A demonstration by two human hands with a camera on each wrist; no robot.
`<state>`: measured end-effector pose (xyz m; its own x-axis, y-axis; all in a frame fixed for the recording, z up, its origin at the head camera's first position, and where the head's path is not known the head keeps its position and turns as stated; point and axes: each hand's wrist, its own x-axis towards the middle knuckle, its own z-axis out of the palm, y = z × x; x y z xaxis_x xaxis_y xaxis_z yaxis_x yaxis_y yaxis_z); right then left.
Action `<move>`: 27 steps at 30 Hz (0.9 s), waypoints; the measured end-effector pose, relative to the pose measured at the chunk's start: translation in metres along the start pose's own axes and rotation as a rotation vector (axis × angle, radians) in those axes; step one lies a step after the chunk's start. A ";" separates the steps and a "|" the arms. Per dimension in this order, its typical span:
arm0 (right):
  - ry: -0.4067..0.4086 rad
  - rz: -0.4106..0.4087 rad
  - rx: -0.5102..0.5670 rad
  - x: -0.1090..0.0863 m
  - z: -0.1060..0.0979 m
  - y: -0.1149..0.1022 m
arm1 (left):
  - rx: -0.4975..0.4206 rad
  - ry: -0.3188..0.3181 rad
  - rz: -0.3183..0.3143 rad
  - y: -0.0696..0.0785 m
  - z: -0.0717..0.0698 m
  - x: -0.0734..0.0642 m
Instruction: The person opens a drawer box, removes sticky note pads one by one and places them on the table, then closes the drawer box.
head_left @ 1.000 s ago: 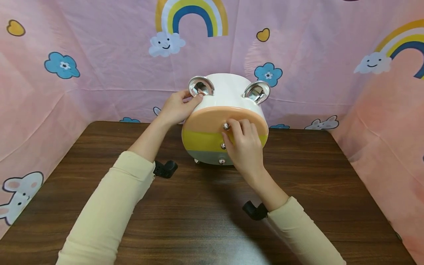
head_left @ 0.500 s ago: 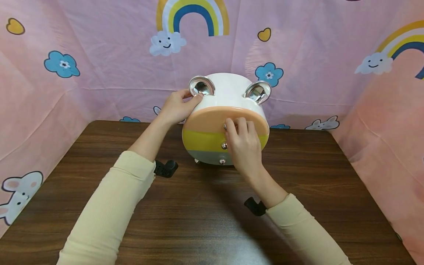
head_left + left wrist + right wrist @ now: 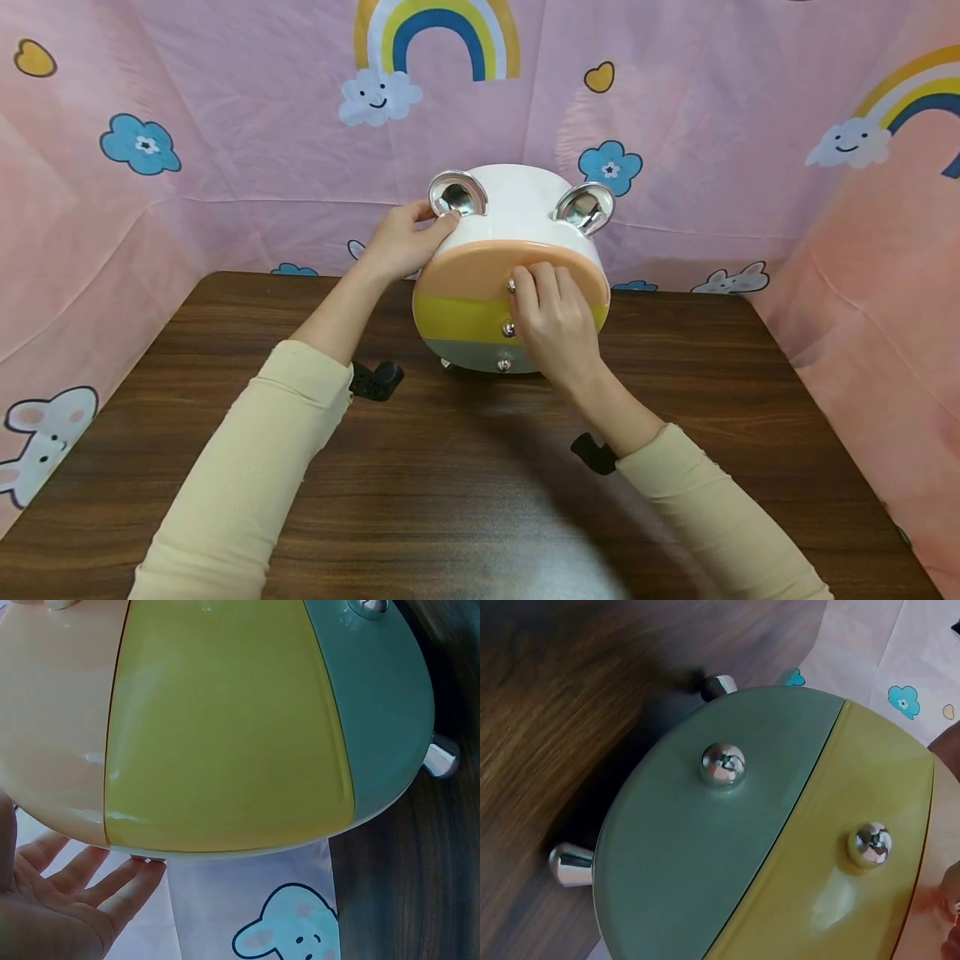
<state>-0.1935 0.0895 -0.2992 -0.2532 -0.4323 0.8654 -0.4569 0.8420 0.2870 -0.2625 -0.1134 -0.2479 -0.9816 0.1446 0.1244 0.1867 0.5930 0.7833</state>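
Note:
A small white cabinet (image 3: 517,196) stands on the table, with silver ears and three stacked drawers, each with a round silver knob. From the top they are the peach drawer (image 3: 465,267), the yellow drawer (image 3: 225,735) and the grey-green drawer (image 3: 682,847). My left hand (image 3: 405,242) rests on the cabinet's upper left side, thumb just below the left ear (image 3: 457,193); its fingers (image 3: 131,896) lie nearly straight along the side. My right hand (image 3: 557,325) pinches the peach drawer's knob (image 3: 512,285), partly hidden by the fingers. All three drawers appear flush.
Dark wooden table (image 3: 435,500) spreads in front and to both sides. Behind it hangs a pink printed cloth (image 3: 262,150), close to the cabinet's back. Short silver feet (image 3: 574,864) lift the cabinet. Black wrist cameras (image 3: 377,381) jut from both wrists.
My right fingers have closed in on the top knob, and the right wrist and forearm have shifted slightly up and to the right. The left hand and cabinet stay where they were.

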 end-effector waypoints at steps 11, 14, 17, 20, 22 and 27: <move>0.013 -0.022 0.033 0.001 -0.001 0.003 | 0.013 0.004 0.004 -0.001 0.001 0.000; 0.009 -0.021 0.043 0.001 -0.003 0.003 | 0.018 0.002 0.006 -0.001 0.001 0.000; 0.002 -0.027 0.053 0.000 -0.005 0.003 | 0.024 -0.002 0.006 -0.001 0.000 0.000; 0.003 -0.041 0.063 0.000 -0.007 0.003 | 0.026 -0.004 0.000 -0.001 0.000 0.000; 0.003 -0.051 0.064 -0.001 -0.009 0.003 | 0.028 -0.006 -0.006 -0.001 0.000 0.000; -0.004 -0.080 0.056 -0.002 -0.014 0.004 | 0.033 -0.013 -0.013 -0.001 0.000 0.000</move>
<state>-0.1828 0.0981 -0.2943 -0.2169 -0.4991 0.8390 -0.5228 0.7852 0.3319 -0.2628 -0.1139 -0.2482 -0.9834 0.1471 0.1065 0.1755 0.6205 0.7643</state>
